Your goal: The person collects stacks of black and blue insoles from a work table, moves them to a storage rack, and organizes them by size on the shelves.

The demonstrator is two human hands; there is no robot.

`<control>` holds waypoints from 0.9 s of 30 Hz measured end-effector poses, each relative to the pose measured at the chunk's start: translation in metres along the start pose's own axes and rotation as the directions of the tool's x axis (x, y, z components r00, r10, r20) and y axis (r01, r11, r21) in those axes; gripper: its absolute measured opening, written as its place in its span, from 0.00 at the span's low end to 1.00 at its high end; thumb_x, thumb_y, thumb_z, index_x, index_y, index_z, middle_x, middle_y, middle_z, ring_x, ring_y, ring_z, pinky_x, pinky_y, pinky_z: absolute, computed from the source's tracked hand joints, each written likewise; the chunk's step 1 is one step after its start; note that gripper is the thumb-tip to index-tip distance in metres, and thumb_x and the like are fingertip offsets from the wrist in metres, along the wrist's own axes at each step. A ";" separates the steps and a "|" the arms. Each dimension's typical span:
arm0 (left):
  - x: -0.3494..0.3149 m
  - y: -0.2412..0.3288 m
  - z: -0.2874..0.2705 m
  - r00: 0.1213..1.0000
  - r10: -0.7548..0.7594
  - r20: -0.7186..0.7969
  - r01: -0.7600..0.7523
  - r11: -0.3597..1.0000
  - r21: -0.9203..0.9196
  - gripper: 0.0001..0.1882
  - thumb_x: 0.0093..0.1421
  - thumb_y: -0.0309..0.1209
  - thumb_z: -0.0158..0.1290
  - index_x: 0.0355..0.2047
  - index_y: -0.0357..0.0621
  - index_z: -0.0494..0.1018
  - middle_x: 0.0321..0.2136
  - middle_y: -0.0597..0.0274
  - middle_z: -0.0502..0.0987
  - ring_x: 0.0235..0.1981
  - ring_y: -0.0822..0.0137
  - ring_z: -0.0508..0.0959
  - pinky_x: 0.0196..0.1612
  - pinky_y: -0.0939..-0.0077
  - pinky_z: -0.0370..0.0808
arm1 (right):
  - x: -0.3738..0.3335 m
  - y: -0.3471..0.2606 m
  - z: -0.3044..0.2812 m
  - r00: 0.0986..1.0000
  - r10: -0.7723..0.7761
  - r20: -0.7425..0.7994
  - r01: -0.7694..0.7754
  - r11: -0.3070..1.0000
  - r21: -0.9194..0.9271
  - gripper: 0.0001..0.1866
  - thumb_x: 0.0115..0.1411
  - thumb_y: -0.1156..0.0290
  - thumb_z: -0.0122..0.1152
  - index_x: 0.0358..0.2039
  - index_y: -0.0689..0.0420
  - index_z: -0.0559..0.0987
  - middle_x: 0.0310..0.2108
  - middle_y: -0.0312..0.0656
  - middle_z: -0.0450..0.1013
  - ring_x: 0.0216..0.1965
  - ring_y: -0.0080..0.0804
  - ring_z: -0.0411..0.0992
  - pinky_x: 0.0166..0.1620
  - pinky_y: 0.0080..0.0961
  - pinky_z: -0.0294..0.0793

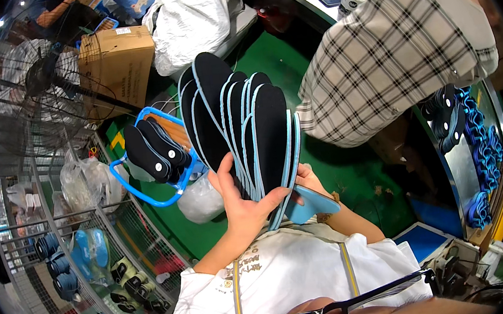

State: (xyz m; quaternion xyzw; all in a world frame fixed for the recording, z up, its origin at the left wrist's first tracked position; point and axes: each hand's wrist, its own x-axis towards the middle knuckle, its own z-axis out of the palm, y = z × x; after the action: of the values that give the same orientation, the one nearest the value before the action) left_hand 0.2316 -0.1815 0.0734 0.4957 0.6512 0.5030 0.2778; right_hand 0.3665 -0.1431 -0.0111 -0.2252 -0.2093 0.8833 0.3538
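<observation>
Hands close together at the lower centre, both on one bundle. Left hand (240, 206): clamped on a fanned bundle of insoles (271, 133), thumb laid across the lower front, fingers on the left side. Right hand (308, 181): at the bundle's lower right edge, partly hidden behind the insoles; firmness of its grip cannot be told.

Bundle: centre of frame, toe ends up, heel ends down by the hands. Faces black, edges light blue; pieces spread at the top, drawn tight below. One light-blue piece (311, 205) juts out toward lower right, beside the right hand.

Left of the bundle: blue-framed basket (164, 203) holding more black insoles (147, 153), white round spots visible on them. Upper left: cardboard box (114, 64) with a black-caged fan (41, 78) in front; white sack (192, 21) to the right of the box. Upper right: large cream-and-black checked cloth (389, 54). Far left: wire shelving, insoles among its contents. Green floor (353, 176) beneath.
</observation>
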 end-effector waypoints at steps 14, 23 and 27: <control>0.012 0.013 0.003 1.000 0.003 0.005 -0.003 1.000 0.009 0.50 0.30 0.39 0.65 0.50 0.37 0.47 0.42 0.60 0.50 0.47 0.64 0.58 0.50 0.72 0.56 | 0.010 -0.016 0.000 0.989 0.067 0.130 -0.082 0.990 0.113 0.09 0.57 0.74 0.43 0.36 0.58 0.70 0.26 0.39 0.70 0.08 0.16 0.57 0.11 0.09 0.54; 0.059 -0.008 -0.004 0.998 -0.032 -0.051 0.035 0.998 0.057 0.50 0.30 0.38 0.65 0.50 0.39 0.47 0.42 0.59 0.49 0.48 0.64 0.58 0.51 0.72 0.55 | 0.072 -0.023 0.003 0.987 0.160 0.025 -0.162 0.983 0.087 0.09 0.57 0.74 0.42 0.36 0.58 0.69 0.24 0.38 0.70 0.08 0.16 0.57 0.10 0.09 0.54; 0.082 -0.019 -0.007 0.998 -0.024 -0.058 0.037 0.968 0.250 0.48 0.29 0.39 0.65 0.49 0.38 0.50 0.42 0.58 0.51 0.45 0.64 0.60 0.49 0.73 0.57 | 0.091 -0.021 -0.007 0.965 0.261 0.040 -0.263 0.961 0.088 0.09 0.57 0.73 0.42 0.37 0.59 0.69 0.24 0.38 0.70 0.07 0.16 0.58 0.09 0.09 0.55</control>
State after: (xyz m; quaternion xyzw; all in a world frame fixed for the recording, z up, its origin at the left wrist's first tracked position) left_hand 0.1898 -0.1086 0.0688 0.5030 0.7243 0.4257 0.2029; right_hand 0.3223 -0.0628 -0.0283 -0.2220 -0.1415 0.9342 0.2408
